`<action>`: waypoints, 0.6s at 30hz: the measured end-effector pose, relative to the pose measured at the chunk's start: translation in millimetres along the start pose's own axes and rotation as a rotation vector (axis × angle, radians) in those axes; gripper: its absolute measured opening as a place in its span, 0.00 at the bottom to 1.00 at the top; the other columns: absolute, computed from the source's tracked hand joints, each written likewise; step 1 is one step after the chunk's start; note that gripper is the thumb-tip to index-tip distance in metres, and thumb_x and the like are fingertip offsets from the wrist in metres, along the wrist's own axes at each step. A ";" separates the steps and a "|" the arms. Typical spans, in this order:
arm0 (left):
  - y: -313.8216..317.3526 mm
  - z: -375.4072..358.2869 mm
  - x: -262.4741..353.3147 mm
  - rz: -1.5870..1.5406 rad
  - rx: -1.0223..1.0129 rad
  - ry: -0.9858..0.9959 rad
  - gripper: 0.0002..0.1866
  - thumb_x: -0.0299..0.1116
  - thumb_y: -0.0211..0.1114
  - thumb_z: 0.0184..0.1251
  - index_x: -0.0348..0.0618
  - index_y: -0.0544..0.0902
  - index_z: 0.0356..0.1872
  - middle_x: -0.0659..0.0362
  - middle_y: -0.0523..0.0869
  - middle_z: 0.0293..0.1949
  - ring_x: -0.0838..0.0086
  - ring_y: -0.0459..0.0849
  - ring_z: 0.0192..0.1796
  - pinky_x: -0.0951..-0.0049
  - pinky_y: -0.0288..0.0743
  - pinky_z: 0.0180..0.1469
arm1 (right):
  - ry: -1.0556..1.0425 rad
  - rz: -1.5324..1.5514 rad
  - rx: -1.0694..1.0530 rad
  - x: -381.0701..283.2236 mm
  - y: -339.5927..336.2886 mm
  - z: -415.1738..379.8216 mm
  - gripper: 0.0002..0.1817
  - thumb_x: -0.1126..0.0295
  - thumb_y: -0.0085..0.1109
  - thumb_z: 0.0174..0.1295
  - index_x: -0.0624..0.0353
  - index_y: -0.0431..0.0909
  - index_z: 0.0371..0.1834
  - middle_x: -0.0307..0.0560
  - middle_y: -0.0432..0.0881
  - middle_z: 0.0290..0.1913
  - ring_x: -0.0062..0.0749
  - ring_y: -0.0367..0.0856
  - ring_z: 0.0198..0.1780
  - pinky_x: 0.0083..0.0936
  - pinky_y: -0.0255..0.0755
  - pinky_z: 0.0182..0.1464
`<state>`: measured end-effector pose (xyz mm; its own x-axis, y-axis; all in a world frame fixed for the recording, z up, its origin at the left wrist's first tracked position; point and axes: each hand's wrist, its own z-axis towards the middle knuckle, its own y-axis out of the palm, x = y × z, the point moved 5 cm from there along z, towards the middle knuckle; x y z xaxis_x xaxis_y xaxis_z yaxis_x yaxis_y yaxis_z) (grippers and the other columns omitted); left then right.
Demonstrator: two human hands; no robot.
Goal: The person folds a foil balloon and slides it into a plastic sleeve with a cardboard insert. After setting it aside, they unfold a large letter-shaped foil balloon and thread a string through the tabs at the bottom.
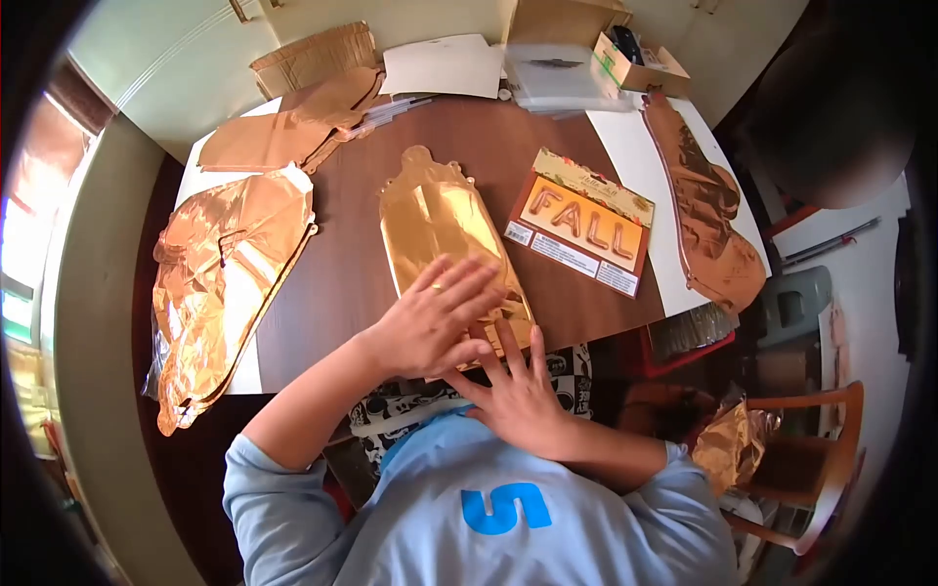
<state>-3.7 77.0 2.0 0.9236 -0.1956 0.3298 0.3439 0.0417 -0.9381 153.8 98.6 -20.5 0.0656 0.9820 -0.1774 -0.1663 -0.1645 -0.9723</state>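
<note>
Gold foil piece (pixel 440 220), folded long and narrow, lies at mid-table with its rounded, tabbed end pointing away from the person and its near end by the front edge of the table (pixel 337 230). Left hand (pixel 435 317): extended over the near half of the foil, fingers straight and slightly parted, a ring on one finger. Right hand (pixel 523 400): at the near end of the foil, close to the table edge, fingers spread wide. The hands overlap in this view; whether they touch each other, or press on the foil, cannot be told.

Surroundings, left side: a large crinkled foil shape (pixel 234 264) lies with its near end past the table edge. Behind it, a flatter copper-coloured foil sheet (pixel 259 137); beside that, thin pale strips (pixel 391 115). Far edge, left to right: corrugated cardboard (pixel 318 59), a white sheet (pixel 443 66), clear plastic (pixel 562 78), and a small open box (pixel 645 70) with a dark object (pixel 625 44) in it.

Right of the foil: a printed package (pixel 581 223) reading "FALL", set at a slant. Farther right, a long copper foil strip (pixel 699 205) on a white surface. Below the table's right side: a red tray (pixel 689 364) bearing clear plastic. Lower right: a wooden chair (pixel 847 430) with crumpled gold foil (pixel 728 449) at its seat.
</note>
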 end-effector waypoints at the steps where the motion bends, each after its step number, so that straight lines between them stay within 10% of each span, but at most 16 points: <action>1: -1.1 13.9 6.7 -0.011 -0.041 0.063 0.39 0.62 0.44 0.74 0.41 0.64 0.74 0.45 0.60 0.76 0.51 0.54 0.79 0.48 0.43 0.78 | 0.000 0.003 0.009 0.5 0.5 -0.2 0.48 0.52 0.71 0.50 0.29 0.58 0.77 0.60 0.50 0.75 0.66 0.44 0.78 0.78 0.43 0.69; 13: -32.4 36.8 -93.9 0.281 0.230 -0.152 0.37 0.52 0.55 0.71 0.41 0.60 0.75 0.45 0.57 0.77 0.54 0.55 0.79 0.49 0.45 0.78 | 0.005 0.005 0.033 2.3 2.8 0.8 0.48 0.50 0.75 0.47 0.31 0.62 0.75 0.62 0.48 0.77 0.67 0.45 0.77 0.77 0.44 0.68; 18: -18.4 -7.9 10.4 0.021 0.240 -0.145 0.40 0.57 0.53 0.71 0.38 0.60 0.75 0.42 0.60 0.75 0.49 0.58 0.77 0.48 0.47 0.77 | 0.001 0.058 -0.068 2.8 -3.8 0.9 0.38 0.52 0.66 0.56 0.36 0.66 0.72 0.65 0.53 0.75 0.68 0.49 0.76 0.78 0.44 0.68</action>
<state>-1.8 66.4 21.9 0.9395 -0.0509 0.3388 0.3392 0.2785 -0.8986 153.6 102.0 -17.1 0.0586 0.9704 -0.2342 -0.1030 -0.2275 -0.9683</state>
